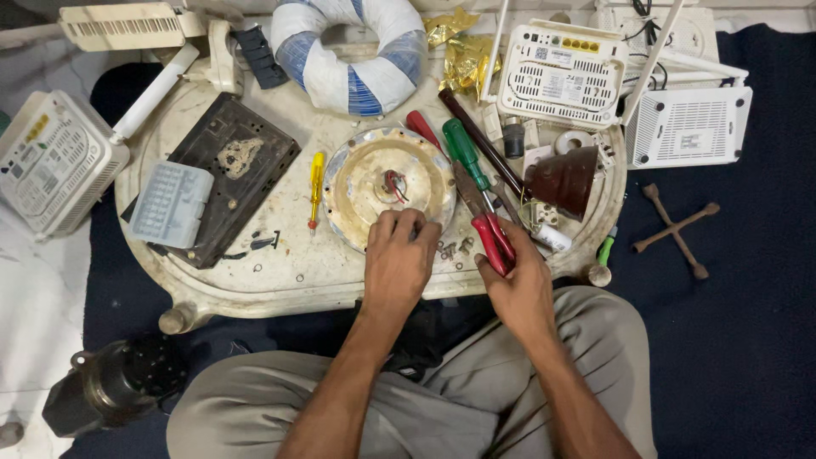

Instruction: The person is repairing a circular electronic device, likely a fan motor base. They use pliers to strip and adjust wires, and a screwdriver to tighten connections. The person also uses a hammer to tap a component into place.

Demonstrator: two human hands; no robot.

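Both hands work: left hand (398, 259) on grimy round metal disc (378, 183), right hand (518, 280) gripping red-handled pliers (489, 229).

The round motor cover (382, 183) is dull, stained metal, rough with grime. The pliers (486, 223) have dark matt steel jaws and glossy red plastic grips. The cream surface (289, 272) looks like scuffed, dirty plastic. The far ring (350, 51) is wrapped in shiny tape. The trousers (442, 399) are matt cloth.

bare tray patch (280, 272) left of hands, screwdrivers (463, 149) crowding right
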